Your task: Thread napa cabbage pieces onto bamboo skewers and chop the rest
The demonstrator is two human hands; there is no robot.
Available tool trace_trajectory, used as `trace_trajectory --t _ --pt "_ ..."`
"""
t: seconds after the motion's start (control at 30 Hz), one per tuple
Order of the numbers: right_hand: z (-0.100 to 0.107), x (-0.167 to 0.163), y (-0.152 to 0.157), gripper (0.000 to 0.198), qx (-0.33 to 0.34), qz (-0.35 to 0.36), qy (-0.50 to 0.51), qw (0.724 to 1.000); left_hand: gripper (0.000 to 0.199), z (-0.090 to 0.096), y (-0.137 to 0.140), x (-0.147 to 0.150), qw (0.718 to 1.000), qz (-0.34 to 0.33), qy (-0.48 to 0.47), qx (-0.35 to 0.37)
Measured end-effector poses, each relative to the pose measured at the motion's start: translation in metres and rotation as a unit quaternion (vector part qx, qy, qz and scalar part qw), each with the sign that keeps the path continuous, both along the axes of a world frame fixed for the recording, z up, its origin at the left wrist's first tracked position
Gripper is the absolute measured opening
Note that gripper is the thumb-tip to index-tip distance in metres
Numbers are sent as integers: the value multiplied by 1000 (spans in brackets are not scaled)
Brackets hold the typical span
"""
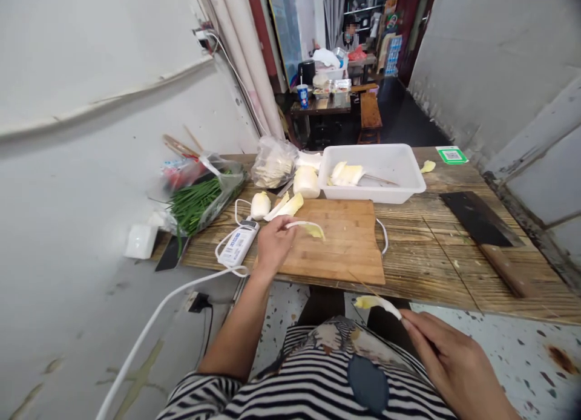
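Observation:
Over the left part of the wooden cutting board (340, 244), my left hand (275, 243) is closed on a pale yellow-white cabbage leaf (311, 228), pinched at its stem end. My right hand (447, 347), low in front of the table edge, grips another cabbage leaf (379, 302); a thin skewer (361, 281) sticks out past it toward the board. Loose leaves (288, 207) lie at the board's upper left corner, beside a cut cabbage piece (260, 206). Behind the board, a white plastic tub (394, 193) holds leaves threaded on skewers (347, 174).
A cleaver (481, 223) lies on the right of the table. At left are a power strip (239, 243) with a white cord and a bag of green chives (195, 205). A bag of pale slices (273, 166) stands at the back. A person sits in the far room.

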State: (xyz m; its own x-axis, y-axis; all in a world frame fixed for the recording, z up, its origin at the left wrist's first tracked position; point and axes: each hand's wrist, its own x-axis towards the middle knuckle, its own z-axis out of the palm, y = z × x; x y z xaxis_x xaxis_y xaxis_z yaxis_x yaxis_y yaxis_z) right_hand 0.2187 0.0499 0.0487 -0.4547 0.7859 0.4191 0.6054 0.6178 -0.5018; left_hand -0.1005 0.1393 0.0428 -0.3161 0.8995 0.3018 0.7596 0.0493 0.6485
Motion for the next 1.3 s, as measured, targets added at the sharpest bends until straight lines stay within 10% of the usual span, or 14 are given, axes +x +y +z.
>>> trace_trajectory --t 0.13,0.37,1.3 --pt "8 -2 -2 26 25 11 10 1000 13 24 -35 28 978 -126 -77 149" --pt "17 9 -19 27 -6 60 -52 997 18 21 -90 63 945 -288 -131 79" --pt "24 12 -32 50 -24 79 -159 984 38 -11 -114 48 922 -313 -213 81"
